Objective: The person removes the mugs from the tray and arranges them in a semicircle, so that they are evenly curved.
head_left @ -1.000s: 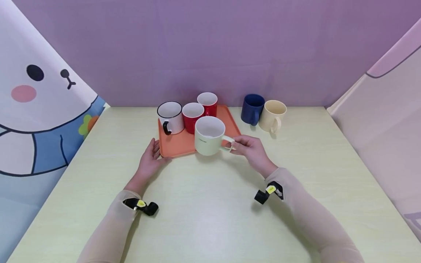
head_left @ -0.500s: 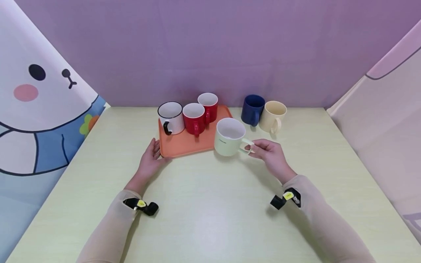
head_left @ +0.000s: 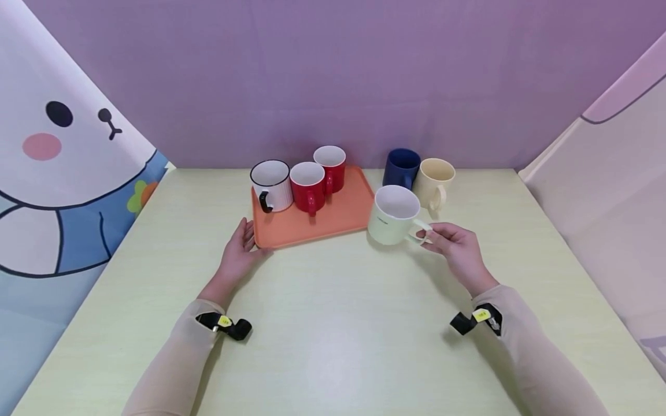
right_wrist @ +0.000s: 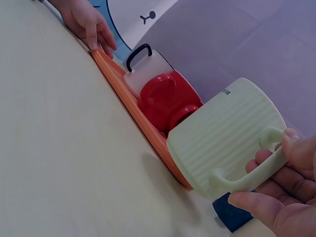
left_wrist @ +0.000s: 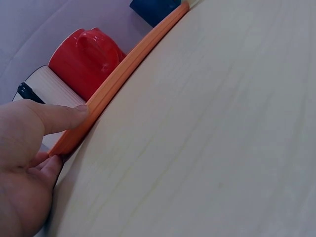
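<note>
My right hand point(head_left: 458, 251) grips the handle of a pale green mug point(head_left: 391, 222), thumb and fingers curled round it. The mug is upright, raised over the table just off the orange tray's right front corner, and its ribbed side shows in the right wrist view. My left hand point(left_wrist: 34, 143) holds the front left corner of the orange tray point(head_left: 291, 234), thumb on the front rim and fingers at the left side. On the tray stand a white ribbed mug point(head_left: 278, 196) with black rim and handle and two red mugs point(head_left: 308, 193) point(head_left: 337, 176), white inside.
A dark blue mug point(head_left: 400, 167) and a cream mug point(head_left: 428, 185) stand close together on the table point(head_left: 322, 323), right of the tray. A purple backdrop point(head_left: 333, 75) rises behind the table, and a printed cloth point(head_left: 78, 144) hangs on the left.
My right hand has carried the pale green mug rightward, from over the tray's front to beyond its right corner, now overlapping the blue mug. My left hand and the tray have stayed put.
</note>
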Action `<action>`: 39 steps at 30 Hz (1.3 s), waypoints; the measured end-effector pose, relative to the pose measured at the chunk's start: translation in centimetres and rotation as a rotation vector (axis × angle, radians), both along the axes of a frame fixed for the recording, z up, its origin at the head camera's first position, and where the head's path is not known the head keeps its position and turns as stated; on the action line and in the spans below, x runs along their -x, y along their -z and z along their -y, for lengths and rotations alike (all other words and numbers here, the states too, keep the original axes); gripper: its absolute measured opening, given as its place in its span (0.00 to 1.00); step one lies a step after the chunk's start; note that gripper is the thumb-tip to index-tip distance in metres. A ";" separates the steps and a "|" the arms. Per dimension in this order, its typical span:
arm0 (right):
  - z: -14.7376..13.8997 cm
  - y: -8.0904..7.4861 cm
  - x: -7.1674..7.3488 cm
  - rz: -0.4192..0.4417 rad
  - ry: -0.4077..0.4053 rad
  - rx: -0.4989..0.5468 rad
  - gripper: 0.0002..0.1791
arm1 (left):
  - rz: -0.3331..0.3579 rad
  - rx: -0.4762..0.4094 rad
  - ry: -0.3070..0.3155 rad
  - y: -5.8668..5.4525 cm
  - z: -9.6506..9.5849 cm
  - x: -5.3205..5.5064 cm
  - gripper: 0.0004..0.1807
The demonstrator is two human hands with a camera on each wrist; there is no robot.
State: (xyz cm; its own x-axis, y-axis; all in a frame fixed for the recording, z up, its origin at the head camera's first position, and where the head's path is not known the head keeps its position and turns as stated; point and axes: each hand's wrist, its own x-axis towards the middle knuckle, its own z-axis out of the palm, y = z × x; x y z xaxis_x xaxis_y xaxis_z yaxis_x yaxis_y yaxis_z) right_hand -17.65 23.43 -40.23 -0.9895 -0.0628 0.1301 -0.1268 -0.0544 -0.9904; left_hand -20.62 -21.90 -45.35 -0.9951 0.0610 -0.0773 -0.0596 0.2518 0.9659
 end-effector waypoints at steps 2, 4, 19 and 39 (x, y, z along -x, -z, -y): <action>-0.6 0.1 -0.2 0.000 0.010 0.009 0.10 | 0.003 -0.003 0.000 0.0 0.0 0.0 0.56; -1.1 0.1 -0.4 -0.001 0.015 0.020 0.08 | 0.002 -0.005 0.003 0.0 0.0 0.1 0.56; -4.7 -0.2 -1.7 -0.041 0.044 0.143 0.07 | -0.006 0.006 -0.007 -0.3 0.0 -0.2 0.56; -9.8 0.3 -4.2 -0.025 0.142 0.267 0.07 | 0.011 -0.021 -0.004 -0.3 -0.2 -0.2 0.57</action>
State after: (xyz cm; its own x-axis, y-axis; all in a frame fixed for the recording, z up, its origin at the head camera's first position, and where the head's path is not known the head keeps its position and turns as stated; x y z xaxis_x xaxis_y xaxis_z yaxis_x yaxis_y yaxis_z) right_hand -13.46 33.25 -40.50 -0.9823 0.1154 0.1477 -0.1757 -0.2928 -0.9399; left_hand -20.44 -21.69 -45.02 -0.9945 0.0586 -0.0872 -0.0714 0.2314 0.9702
